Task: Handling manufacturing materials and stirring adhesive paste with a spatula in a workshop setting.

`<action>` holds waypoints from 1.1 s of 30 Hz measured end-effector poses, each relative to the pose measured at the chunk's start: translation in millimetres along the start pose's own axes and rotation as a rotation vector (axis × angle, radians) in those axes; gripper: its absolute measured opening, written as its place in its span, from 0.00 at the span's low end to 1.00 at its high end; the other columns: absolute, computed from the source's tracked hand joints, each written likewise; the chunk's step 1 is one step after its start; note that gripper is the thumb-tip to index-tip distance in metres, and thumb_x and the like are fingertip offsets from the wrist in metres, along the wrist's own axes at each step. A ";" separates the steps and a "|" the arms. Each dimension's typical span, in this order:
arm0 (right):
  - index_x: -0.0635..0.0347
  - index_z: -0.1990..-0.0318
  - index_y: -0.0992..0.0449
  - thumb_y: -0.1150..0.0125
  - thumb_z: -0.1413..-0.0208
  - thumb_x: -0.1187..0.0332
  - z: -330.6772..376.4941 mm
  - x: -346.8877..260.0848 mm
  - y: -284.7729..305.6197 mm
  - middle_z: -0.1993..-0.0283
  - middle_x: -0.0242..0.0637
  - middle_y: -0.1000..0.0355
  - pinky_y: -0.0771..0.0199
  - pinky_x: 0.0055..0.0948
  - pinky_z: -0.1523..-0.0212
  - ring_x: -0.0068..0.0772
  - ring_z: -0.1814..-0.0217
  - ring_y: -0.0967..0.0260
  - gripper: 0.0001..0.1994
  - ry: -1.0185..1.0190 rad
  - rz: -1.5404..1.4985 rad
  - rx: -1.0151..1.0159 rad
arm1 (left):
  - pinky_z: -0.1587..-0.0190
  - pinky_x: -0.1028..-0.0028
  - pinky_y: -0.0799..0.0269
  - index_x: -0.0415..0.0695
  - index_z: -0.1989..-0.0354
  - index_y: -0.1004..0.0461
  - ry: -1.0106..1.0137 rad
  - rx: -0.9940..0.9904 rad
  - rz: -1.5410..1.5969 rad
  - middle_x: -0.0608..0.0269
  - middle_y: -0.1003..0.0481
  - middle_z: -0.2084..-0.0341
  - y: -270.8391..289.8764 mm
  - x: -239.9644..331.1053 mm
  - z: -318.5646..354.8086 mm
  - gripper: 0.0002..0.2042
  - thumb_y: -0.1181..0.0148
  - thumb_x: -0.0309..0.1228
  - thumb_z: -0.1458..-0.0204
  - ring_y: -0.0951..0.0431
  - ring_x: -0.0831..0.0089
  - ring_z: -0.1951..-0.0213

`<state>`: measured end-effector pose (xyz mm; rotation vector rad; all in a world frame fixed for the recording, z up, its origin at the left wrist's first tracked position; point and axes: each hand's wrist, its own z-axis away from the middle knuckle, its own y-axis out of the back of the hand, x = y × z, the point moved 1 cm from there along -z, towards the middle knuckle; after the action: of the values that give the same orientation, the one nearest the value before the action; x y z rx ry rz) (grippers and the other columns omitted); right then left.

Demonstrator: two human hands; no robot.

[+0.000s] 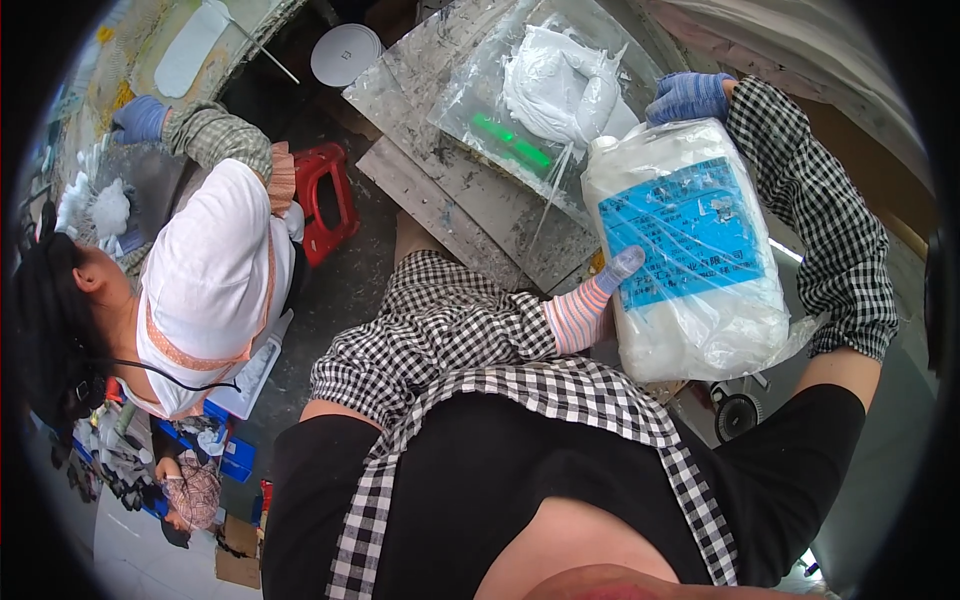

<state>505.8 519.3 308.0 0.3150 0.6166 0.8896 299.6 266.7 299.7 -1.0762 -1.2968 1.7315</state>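
Observation:
Both hands hold a large white plastic jug [640, 345] with a blue label and clear plastic film around it, tilted over the front right of the work board. My right hand [688, 97], in a blue knit glove, is closed at its upper end; the grip itself is partly hidden. Against the jug's left side presses the thumb of my left hand [590, 300], in a striped glove; its other fingers are out of sight behind it. The jug's neck [603, 146] points toward a mound of white paste [562, 85] on a clear sheet [455, 108]. Beside the paste lies a bright green strip-shaped object [510, 143].
A paste-smeared grey board [400, 95] lies under the sheet. Thin sticks [548, 210] jut over its near edge. A round white lid [346, 54] and a red stool [325, 200] are to the left, near a co-worker [205, 280]. A black fan-like object [738, 415] sits below the jug.

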 end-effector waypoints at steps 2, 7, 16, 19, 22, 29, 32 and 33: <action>0.48 0.58 0.30 0.45 0.49 0.65 -0.4 -0.9 1.3 0.65 0.40 0.29 0.31 0.41 0.58 0.46 0.58 0.32 0.10 0.059 0.000 0.019 | 0.37 0.55 0.46 0.48 0.34 0.55 0.003 -0.019 0.012 0.54 0.44 0.38 -1.3 0.5 0.1 0.49 0.37 0.59 0.61 0.43 0.58 0.38; 0.49 0.60 0.28 0.43 0.51 0.64 -2.9 0.0 -0.8 0.65 0.38 0.30 0.30 0.38 0.58 0.44 0.58 0.33 0.10 -0.020 -0.004 -0.025 | 0.37 0.55 0.46 0.47 0.35 0.53 -0.014 -0.005 0.042 0.54 0.43 0.39 -6.1 2.0 -1.6 0.48 0.36 0.57 0.61 0.42 0.57 0.38; 0.49 0.58 0.30 0.43 0.52 0.65 -6.4 4.8 -8.5 0.64 0.37 0.30 0.31 0.38 0.57 0.44 0.59 0.33 0.12 0.062 0.004 -0.019 | 0.37 0.55 0.46 0.48 0.35 0.52 -0.021 -0.013 0.079 0.54 0.42 0.39 -14.6 2.6 0.7 0.48 0.34 0.56 0.62 0.42 0.57 0.38; 0.48 0.58 0.32 0.42 0.52 0.66 -7.8 7.0 -9.9 0.64 0.40 0.30 0.31 0.41 0.57 0.47 0.59 0.32 0.13 0.089 -0.006 -0.013 | 0.37 0.54 0.46 0.48 0.35 0.53 -0.014 -0.043 0.114 0.54 0.43 0.39 -13.7 2.4 0.6 0.46 0.35 0.55 0.59 0.43 0.57 0.38; 0.48 0.58 0.32 0.42 0.52 0.66 -8.8 7.4 -9.8 0.64 0.39 0.30 0.31 0.40 0.57 0.46 0.59 0.32 0.12 0.103 -0.003 -0.009 | 0.37 0.54 0.46 0.48 0.35 0.53 -0.005 -0.034 0.120 0.54 0.43 0.39 -12.1 1.6 0.4 0.47 0.35 0.55 0.59 0.42 0.57 0.38; 0.49 0.57 0.28 0.44 0.51 0.66 -10.0 2.4 -6.0 0.63 0.35 0.30 0.31 0.36 0.57 0.42 0.59 0.34 0.12 0.081 0.018 -0.010 | 0.37 0.55 0.46 0.48 0.35 0.53 -0.004 -0.025 0.117 0.54 0.42 0.39 -13.1 0.9 4.2 0.46 0.35 0.55 0.59 0.42 0.58 0.38; 0.48 0.57 0.28 0.44 0.50 0.66 -9.6 0.9 -5.3 0.63 0.36 0.30 0.31 0.36 0.57 0.42 0.59 0.34 0.12 0.104 0.008 0.007 | 0.36 0.55 0.47 0.47 0.35 0.53 -0.012 -0.018 0.083 0.53 0.43 0.39 -12.9 0.3 4.9 0.48 0.36 0.57 0.60 0.43 0.57 0.38; 0.48 0.57 0.28 0.44 0.50 0.66 -9.5 1.3 -5.7 0.63 0.36 0.30 0.31 0.36 0.57 0.42 0.59 0.34 0.12 0.067 0.012 -0.037 | 0.36 0.55 0.48 0.47 0.34 0.54 -0.019 -0.007 0.066 0.53 0.44 0.38 -12.3 0.0 4.4 0.49 0.36 0.58 0.61 0.44 0.56 0.37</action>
<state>504.1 516.9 297.2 0.2570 0.6599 0.9243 296.3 268.1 312.3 -1.1206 -1.2930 1.7904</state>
